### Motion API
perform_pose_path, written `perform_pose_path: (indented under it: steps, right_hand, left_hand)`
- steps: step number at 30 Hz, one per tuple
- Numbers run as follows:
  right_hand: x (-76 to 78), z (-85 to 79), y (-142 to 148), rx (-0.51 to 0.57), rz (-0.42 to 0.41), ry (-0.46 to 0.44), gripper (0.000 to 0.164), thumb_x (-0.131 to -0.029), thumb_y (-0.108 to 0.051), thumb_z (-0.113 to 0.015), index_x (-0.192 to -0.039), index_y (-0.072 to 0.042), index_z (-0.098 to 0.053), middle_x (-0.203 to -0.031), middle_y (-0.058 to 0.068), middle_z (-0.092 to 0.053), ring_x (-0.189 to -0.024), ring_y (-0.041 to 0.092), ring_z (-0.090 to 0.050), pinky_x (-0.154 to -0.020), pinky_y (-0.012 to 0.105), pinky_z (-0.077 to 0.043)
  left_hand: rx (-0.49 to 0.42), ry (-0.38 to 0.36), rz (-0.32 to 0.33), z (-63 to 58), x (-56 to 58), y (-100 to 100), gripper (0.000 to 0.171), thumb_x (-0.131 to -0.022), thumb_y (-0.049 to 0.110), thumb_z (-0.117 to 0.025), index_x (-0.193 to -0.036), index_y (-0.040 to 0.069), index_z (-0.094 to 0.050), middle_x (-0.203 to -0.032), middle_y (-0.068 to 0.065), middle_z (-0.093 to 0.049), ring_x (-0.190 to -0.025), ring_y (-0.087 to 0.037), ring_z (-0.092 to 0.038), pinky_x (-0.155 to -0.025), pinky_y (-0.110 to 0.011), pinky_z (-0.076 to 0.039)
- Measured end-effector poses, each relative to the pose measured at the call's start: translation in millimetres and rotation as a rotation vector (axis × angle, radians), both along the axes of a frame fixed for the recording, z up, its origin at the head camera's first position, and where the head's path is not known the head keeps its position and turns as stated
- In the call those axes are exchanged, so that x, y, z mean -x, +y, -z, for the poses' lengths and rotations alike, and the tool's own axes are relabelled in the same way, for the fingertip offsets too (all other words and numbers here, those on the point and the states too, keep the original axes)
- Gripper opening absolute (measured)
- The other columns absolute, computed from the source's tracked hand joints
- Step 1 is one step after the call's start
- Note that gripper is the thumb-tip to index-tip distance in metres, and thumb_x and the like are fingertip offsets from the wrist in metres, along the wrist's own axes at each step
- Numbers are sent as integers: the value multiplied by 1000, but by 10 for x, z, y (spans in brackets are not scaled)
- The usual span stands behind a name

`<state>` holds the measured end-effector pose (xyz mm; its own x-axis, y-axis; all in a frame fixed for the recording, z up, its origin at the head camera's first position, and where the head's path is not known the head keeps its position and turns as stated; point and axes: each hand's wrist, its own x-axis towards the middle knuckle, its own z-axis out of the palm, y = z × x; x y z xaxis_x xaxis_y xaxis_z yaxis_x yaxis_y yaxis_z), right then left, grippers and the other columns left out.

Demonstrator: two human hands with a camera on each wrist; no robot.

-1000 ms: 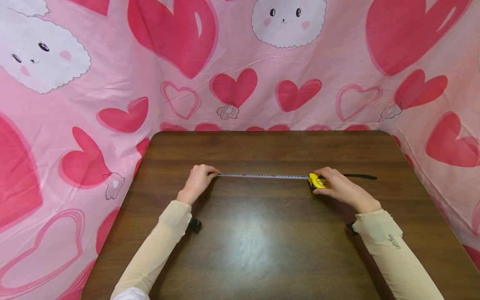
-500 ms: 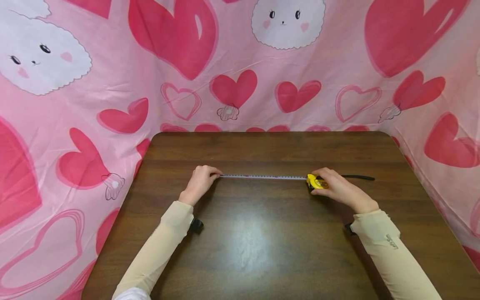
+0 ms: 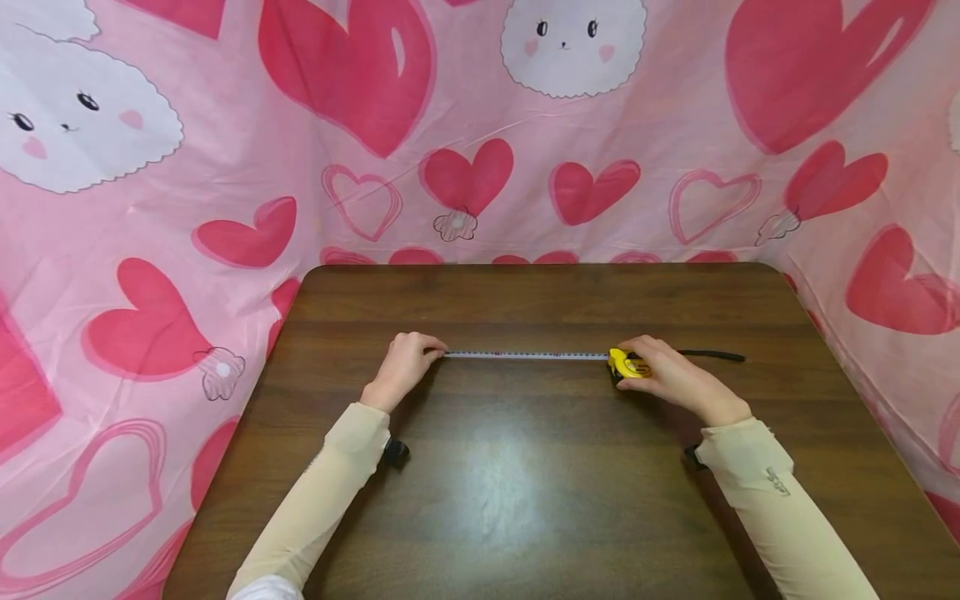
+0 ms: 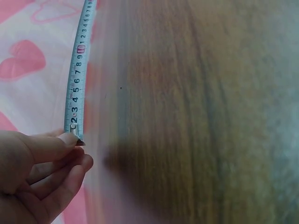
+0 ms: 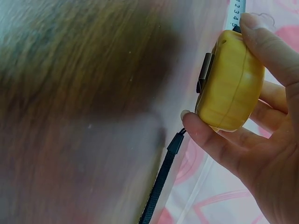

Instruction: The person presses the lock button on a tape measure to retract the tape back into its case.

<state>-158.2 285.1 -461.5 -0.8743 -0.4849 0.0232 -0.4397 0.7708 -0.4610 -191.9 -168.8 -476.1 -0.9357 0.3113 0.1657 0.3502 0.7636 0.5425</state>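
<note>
A yellow tape measure (image 3: 628, 364) is gripped by my right hand (image 3: 671, 379), thumb and fingers round its case. Its white blade (image 3: 525, 356) runs straight across to the left, low over the table. At the blade's end, my left hand (image 3: 401, 367) pinches the tip between thumb and fingers. In the left wrist view, the blade (image 4: 77, 84) shows black numbers with a red-boxed 10. The right wrist view shows the yellow case (image 5: 231, 81) with a dark belt clip on its side. A black wrist strap (image 5: 159, 182) trails from the case.
Both hands are over a brown wooden table (image 3: 495, 467) with rounded far corners. A pink curtain (image 3: 525, 125) with hearts and white faces hangs behind it and at both sides. The strap's free end lies towards the table's right side.
My right hand with the tape measure has moved slightly left, and my left hand slightly right. The stretch of blade between them has grown shorter.
</note>
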Motion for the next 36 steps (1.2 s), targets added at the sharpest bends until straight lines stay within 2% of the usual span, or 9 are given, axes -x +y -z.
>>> perform_pose_path:
  steps: [13, 20, 36]
  right_hand:
    - [27, 10, -36, 3, -11, 9, 61, -91, -27, -84, -134, 8, -59, -128, 26, -62, -112, 39, -59, -100, 60, -48]
    - [15, 1, -71, -6, 17, -38, 62, -92, -29, -82, -138, 5, -57, -132, 24, -60, -115, 38, -57, -102, 60, -47]
    - [48, -24, -163, 6, -6, -28, 61, -92, -30, -82, -135, 6, -59, -130, 24, -62, -114, 38, -58, -102, 61, -47]
  left_hand:
    - [-2, 10, 15, 9, 1, 43, 12, -96, 10, -75, -104, 8, -84, -104, -7, -80, -98, -25, -75, -90, -45, -59]
    - [-2, 7, 22, 22, 17, 76, 12, -95, 12, -76, -105, 9, -84, -105, -7, -80, -99, -24, -75, -91, -44, -59]
    - [-53, -21, 41, 21, 51, 151, 15, -95, 9, -76, -108, 7, -83, -108, -9, -79, -100, -24, -75, -91, -43, -59]
